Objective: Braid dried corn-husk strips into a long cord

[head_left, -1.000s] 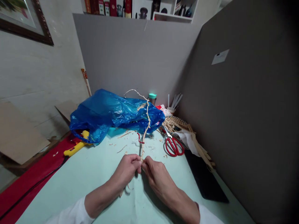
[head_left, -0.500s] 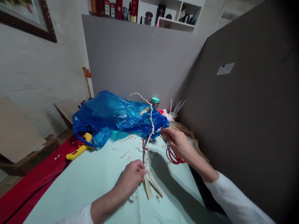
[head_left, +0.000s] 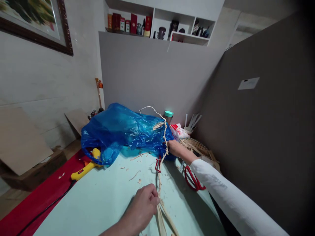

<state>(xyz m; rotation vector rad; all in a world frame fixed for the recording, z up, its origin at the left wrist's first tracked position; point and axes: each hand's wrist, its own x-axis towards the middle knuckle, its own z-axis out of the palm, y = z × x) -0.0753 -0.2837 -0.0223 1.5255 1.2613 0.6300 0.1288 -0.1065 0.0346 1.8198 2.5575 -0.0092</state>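
Note:
My left hand (head_left: 147,205) is closed in a pinch on a thin twisted cord of pale, dry plant strips (head_left: 165,134). Loose flat strips spread below the fingers, while the cord's upper part stands up and curls left at its tip. Beside the cord, partway up, is a bit of red string (head_left: 157,165). At the blue plastic bag (head_left: 123,127), my right hand (head_left: 176,148) reaches in behind the cord from the right; its fingertips are partly hidden, so I cannot tell whether they hold anything. Red-handled scissors (head_left: 193,178) lie under the right forearm.
A yellow glue gun (head_left: 85,170) with a black cable lies at the left by the bag. Scraps (head_left: 135,175) dot the pale green tabletop (head_left: 103,200). Behind are a green-lidded cup (head_left: 168,114), a woven basket (head_left: 194,144) and a container of white sticks (head_left: 189,128).
My right hand has moved forward and left, from above the scissors to the blue bag. The left hand keeps its pinch on the cord. The camera view has tilted up slightly.

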